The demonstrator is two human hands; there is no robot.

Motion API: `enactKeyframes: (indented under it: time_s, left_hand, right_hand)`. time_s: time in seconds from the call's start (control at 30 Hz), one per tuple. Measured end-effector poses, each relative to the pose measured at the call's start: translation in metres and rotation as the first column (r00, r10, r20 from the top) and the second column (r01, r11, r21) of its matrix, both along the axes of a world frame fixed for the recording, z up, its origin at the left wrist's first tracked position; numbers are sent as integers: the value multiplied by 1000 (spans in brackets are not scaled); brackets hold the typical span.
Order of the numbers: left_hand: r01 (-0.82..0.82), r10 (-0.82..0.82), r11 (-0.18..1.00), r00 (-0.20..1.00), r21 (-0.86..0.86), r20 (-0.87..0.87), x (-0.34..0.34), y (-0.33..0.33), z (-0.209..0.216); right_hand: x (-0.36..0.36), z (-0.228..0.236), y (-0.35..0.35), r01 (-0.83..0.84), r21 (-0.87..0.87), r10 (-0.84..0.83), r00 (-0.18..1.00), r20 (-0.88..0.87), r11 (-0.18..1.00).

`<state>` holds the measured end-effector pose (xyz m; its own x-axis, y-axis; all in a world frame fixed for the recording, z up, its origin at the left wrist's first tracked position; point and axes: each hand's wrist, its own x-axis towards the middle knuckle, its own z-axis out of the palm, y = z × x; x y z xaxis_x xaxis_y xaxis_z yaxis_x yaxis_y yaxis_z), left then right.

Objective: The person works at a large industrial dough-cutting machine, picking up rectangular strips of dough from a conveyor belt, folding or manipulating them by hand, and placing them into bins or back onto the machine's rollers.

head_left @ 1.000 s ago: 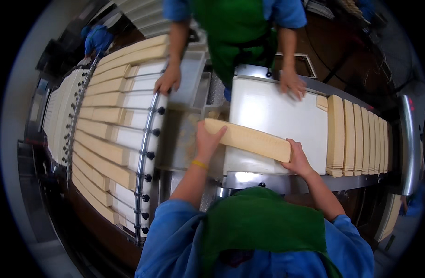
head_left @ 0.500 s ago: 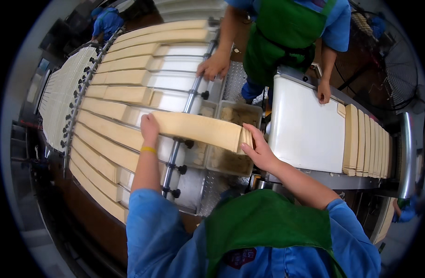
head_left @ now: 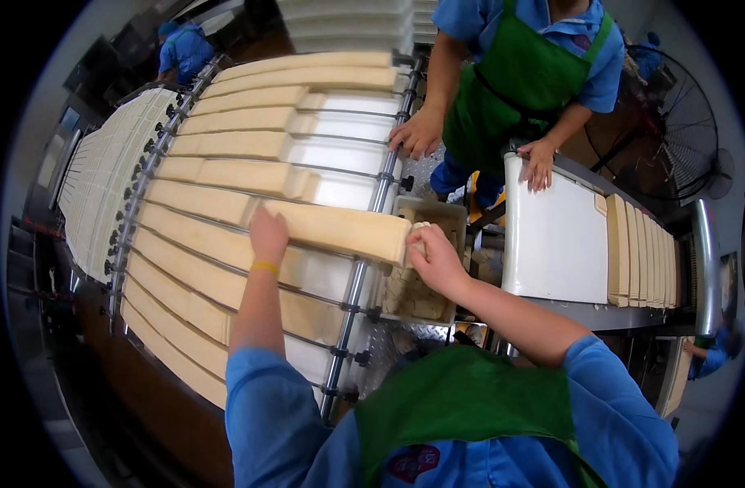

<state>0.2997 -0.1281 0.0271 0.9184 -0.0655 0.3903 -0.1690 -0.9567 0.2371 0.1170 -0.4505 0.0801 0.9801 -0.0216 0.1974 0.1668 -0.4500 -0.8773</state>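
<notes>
A long pale strip of dough (head_left: 340, 228) lies across the lane guides of the left conveyor, reaching past its front metal bar. My left hand (head_left: 269, 237) is closed on the strip's left end, beside another strip in the same lane. At the right end my right hand (head_left: 437, 262) has its fingers curled in, with a small pale piece of dough (head_left: 419, 228) showing at the fingertips. How far those fingers wrap round the strip's end is hidden.
A co-worker in a green apron (head_left: 523, 89) stands opposite, one hand near the metal bar (head_left: 380, 191), the other on the white right-hand belt (head_left: 555, 244). That belt carries several upright dough strips (head_left: 640, 252). Below my right hand sits a bin of dough scraps (head_left: 417, 294).
My right hand has gone from spread fingers against the layered strip end to curled fingers there. The strip sits closer to the lane's other dough. The co-worker's hand now lies spread on the right belt.
</notes>
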Motion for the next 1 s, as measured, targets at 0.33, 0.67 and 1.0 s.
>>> enactKeyframes:
  time_s: [0.33,0.67,1.0]
  left_hand:
    - [345,-327,917,938,-202,118,-103,-130,33]
    - [227,-260,832,966,-506,7,-134,-145,46]
    - [149,-185,862,982,-485,-27,-167,-91,36]
  right_hand:
    - [43,-30,34,29,-61,-32,999,-43,998]
    - [30,-32,46,54,55,-57,996,66,997]
    - [-24,-18,15,-27,59,27,1000,-2,998]
